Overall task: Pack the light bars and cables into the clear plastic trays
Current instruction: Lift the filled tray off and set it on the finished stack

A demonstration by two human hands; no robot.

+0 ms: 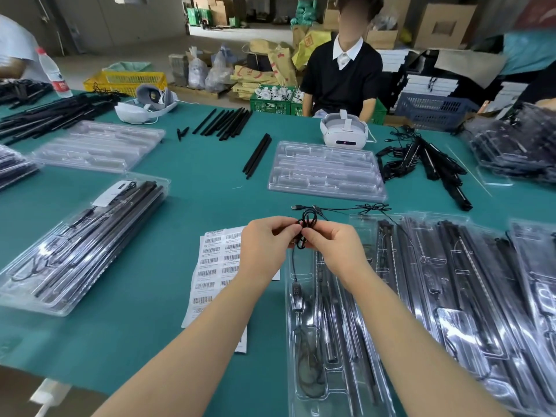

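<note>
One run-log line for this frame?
step: coiling cable | left hand: pinches black cable | right hand: pinches same coil | clear tray: below, partly packed | cable tail: hangs into tray

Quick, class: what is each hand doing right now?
Left hand: pinching the coiled black cable.
Right hand: pinching the same cable coil.

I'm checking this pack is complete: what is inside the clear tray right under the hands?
The clear tray holds black light bars, a coiled cable and an inline controller. The right hand and forearm cover its upper part.
</note>
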